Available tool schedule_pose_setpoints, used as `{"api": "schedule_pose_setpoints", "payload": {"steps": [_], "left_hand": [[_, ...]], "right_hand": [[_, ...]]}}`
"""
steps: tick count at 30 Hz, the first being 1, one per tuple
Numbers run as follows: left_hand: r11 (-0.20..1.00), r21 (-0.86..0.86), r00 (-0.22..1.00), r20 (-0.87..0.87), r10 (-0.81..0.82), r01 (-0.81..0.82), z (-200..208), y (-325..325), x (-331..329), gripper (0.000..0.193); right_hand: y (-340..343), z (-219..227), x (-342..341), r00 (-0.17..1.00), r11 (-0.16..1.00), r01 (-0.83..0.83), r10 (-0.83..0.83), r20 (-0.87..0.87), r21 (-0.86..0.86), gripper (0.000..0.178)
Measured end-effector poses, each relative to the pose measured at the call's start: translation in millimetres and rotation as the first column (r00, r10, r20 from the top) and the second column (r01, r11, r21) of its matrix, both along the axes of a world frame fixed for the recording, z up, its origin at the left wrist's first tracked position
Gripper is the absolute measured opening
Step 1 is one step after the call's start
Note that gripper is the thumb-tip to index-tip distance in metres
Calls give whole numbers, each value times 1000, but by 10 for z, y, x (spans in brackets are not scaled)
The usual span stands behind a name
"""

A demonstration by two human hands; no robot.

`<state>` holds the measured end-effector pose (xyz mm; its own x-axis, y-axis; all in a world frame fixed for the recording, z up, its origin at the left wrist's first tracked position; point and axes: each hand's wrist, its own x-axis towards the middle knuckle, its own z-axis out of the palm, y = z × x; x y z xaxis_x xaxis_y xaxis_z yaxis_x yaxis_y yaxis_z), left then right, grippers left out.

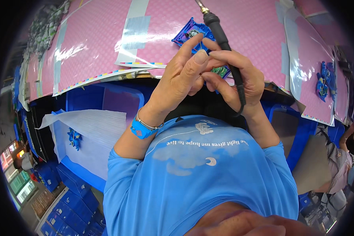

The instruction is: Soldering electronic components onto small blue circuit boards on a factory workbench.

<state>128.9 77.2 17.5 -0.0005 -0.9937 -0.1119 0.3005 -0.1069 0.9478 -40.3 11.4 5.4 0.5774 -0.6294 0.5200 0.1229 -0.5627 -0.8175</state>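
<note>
A soldering iron [219, 34] with a black handle slants across my right hand [244, 78], its metal tip pointing up and away from me. My right fingers are bent around the handle, with fingertips close to the left hand. My left hand [177, 76] is curled, thumb and index finger close together beside a thin pale wire [201, 45]; what it grips is largely hidden. Just beyond the fingers lies an open blue plastic housing [183, 34] with a round metal part in it. Part of a green circuit board [221, 71] shows between my hands.
Pink patterned sheets [94, 43] cover the bench. Another blue assembly [323, 81] lies on the right. Below the bench edge, a blue bin [80, 167] on the left holds white sheeting and a blue part [74, 138]. Another person's arm [347, 135] shows at far right.
</note>
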Motion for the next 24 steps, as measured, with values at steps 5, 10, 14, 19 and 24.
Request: {"api": "schedule_pose_setpoints", "payload": {"steps": [5, 10, 14, 19, 24], "left_hand": [[996, 83, 996, -83, 34, -27, -88, 1, 43, 70], [992, -82, 969, 222, 110, -94, -228, 46, 209, 25], [927, -167, 839, 394, 375, -336, -168, 70, 240, 13], [775, -541, 484, 608, 629, -328, -322, -5, 291, 10], [749, -594, 349, 663, 662, -294, -400, -1, 280, 9]], "right_hand": [[-44, -40, 92, 987, 957, 156, -158, 14, -245, 37], [-228, -139, -28, 925, 883, 378, -355, 131, -278, 33], [-194, -113, -176, 926, 887, 378, -361, 112, -265, 23], [-35, -86, -321, 966, 942, 255, -239, 95, -220, 26], [71, -67, -441, 982, 976, 185, -179, 64, -115, 28]]}}
